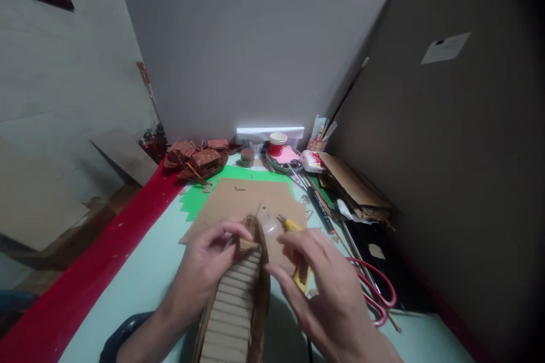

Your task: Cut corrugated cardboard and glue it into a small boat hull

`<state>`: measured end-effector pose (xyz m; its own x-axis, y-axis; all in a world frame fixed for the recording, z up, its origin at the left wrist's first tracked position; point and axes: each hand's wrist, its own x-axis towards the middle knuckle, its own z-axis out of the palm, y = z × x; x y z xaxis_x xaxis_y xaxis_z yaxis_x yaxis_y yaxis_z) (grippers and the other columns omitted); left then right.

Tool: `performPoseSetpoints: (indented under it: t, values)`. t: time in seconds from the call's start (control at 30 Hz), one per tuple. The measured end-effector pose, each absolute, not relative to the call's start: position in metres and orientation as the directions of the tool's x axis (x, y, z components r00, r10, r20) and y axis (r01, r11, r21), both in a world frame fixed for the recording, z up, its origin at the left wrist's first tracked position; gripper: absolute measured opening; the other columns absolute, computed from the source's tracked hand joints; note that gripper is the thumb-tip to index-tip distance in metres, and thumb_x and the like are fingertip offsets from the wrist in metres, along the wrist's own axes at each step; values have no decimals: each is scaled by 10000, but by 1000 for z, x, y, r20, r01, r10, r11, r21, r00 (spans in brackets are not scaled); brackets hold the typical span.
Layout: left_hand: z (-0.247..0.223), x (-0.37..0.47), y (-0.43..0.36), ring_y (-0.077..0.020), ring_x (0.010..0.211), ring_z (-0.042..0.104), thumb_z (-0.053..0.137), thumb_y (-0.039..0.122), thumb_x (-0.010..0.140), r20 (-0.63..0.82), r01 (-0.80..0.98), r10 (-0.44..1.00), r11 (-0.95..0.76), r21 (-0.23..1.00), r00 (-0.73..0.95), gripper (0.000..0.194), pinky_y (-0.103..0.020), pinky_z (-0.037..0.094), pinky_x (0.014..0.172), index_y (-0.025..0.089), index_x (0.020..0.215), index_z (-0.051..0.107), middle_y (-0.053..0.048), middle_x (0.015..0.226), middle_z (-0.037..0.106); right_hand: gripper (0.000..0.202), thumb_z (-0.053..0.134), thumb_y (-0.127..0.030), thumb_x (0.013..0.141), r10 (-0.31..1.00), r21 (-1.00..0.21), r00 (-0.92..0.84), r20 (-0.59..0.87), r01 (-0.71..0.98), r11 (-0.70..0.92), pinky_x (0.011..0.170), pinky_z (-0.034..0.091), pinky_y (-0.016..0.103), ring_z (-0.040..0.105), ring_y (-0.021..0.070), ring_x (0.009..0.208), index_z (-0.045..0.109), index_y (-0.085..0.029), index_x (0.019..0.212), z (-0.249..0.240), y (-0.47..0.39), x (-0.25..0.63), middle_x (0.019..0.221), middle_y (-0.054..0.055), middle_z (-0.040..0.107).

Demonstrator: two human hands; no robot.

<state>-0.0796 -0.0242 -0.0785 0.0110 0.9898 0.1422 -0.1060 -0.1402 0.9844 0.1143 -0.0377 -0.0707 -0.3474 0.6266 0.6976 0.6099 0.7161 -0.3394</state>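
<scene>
A model boat hull (264, 295) of brown cardboard stands in front of me, its pointed end away from me. Ribbed cardboard strips (232, 300) run across its inside like deck planks. My left hand (208, 255) is closed, pinching a small cardboard piece (248, 245) over the deck near the pointed end. To the right of the hull, my right hand (327, 278) has thumb and fingers apart, with nothing seen between them. A yellow utility knife (302, 278) shows behind its fingers, partly hidden.
A cardboard sheet (238, 201) lies over green paper (191, 204). Red-handled scissors (385, 289) and a black-handled tool (319, 207) lie at right, near stacked cardboard (353, 181). Brown model pieces (204, 161), a small jar (247, 157) and a red-and-white cup (277, 144) stand at the back.
</scene>
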Motion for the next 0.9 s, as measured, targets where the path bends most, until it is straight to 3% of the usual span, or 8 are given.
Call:
performPoseSetpoints:
  t: [0.1, 0.2, 0.43, 0.63, 0.9]
  values:
    - [-84, -77, -24, -177, 912, 681, 700, 165, 804, 167, -59, 985, -164, 985, 52, 93, -219, 507, 811, 229, 758, 750, -16, 930, 730, 43, 610, -161, 937, 556, -281, -365, 747, 584, 761, 597, 456, 288, 565, 200, 706, 634, -159, 973, -68, -29, 97, 783, 59, 630]
    - [-91, -76, -23, -189, 914, 684, 689, 160, 817, 183, -35, 980, -181, 983, 79, 113, -238, 518, 806, 237, 780, 762, -23, 944, 741, 153, 553, -83, 933, 537, -269, -375, 755, 570, 776, 567, 423, 280, 537, 182, 659, 637, -163, 832, -72, -24, 93, 729, 57, 614]
    - [-96, -71, -28, -145, 1036, 686, 757, 155, 809, 104, -151, 992, -93, 984, 69, 298, -184, 504, 928, 359, 1026, 767, 18, 1057, 749, 155, 578, -21, 903, 546, -377, -282, 789, 480, 792, 609, 477, 289, 564, 178, 697, 608, -171, 927, -83, -16, 98, 764, 55, 628]
    - [-98, -67, -26, -97, 1033, 673, 745, 154, 842, 107, -264, 989, -75, 962, 107, 567, -151, 490, 944, 458, 1298, 600, 41, 1019, 724, 141, 600, -22, 906, 611, -473, -246, 753, 444, 761, 621, 474, 295, 561, 172, 707, 611, -161, 928, -87, -14, 98, 784, 58, 626]
    - [-91, -64, -27, -120, 1081, 698, 787, 193, 805, -2, -193, 997, 16, 981, 71, 276, -96, 506, 908, 341, 1036, 760, 36, 1079, 773, 131, 573, -4, 906, 643, -518, -209, 736, 437, 735, 649, 458, 312, 548, 182, 733, 607, -129, 894, -86, -17, 96, 783, 74, 605]
